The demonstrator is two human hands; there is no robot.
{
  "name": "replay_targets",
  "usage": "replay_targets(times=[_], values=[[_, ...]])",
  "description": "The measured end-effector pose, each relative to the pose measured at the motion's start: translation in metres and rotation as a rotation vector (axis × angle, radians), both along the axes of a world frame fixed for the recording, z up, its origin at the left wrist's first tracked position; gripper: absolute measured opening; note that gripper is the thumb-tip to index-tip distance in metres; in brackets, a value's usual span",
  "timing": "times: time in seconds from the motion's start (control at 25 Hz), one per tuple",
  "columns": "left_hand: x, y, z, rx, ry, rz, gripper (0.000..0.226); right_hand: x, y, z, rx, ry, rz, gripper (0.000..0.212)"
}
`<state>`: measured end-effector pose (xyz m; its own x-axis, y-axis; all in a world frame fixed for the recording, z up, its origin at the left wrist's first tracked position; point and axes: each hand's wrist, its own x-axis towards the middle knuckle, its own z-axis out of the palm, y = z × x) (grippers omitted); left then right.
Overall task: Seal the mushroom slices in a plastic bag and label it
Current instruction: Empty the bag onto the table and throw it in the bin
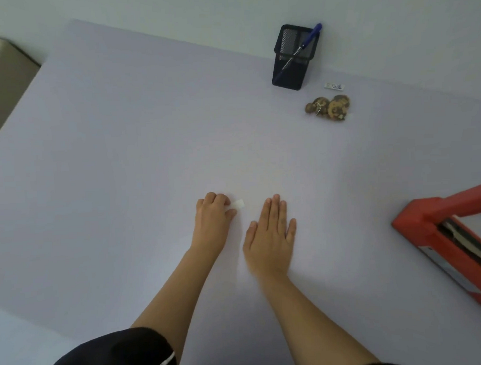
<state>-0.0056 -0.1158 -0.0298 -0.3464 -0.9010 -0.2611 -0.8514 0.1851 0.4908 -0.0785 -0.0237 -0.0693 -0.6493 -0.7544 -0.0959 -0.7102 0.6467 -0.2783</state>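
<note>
A pile of brown mushroom slices lies at the far right of the pale table; whether a clear bag surrounds it I cannot tell. Behind it rests a small printed white label. My left hand is curled near the middle of the table, its thumb and fingertips pinching a small white square piece. Just to its right, my right hand lies flat on the table, palm down, fingers together, holding nothing.
A black mesh pen holder with a blue pen stands at the back near the wall. A red heat sealer with its arm raised sits at the right edge. A beige surface lies beyond the table's left side.
</note>
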Motion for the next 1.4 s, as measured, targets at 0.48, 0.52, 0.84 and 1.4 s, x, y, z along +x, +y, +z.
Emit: replay_targets(times=[0.48,0.52,0.84,1.4], values=[[0.023,0.021,0.020,0.128,0.300,0.338,0.009,0.000,-0.006,0.004,0.053,-0.027,0.027,0.057],[0.035,0.025,0.024,0.151,0.330,0.401,0.016,0.002,-0.006,0.006,0.067,-0.023,0.060,0.057],[0.230,0.067,0.035,0.081,0.485,0.856,0.015,0.176,0.014,0.025,-0.055,-0.245,0.514,0.072],[0.527,0.168,-0.073,0.327,0.488,1.135,0.010,0.450,0.066,-0.044,0.076,-0.326,1.028,0.046]])
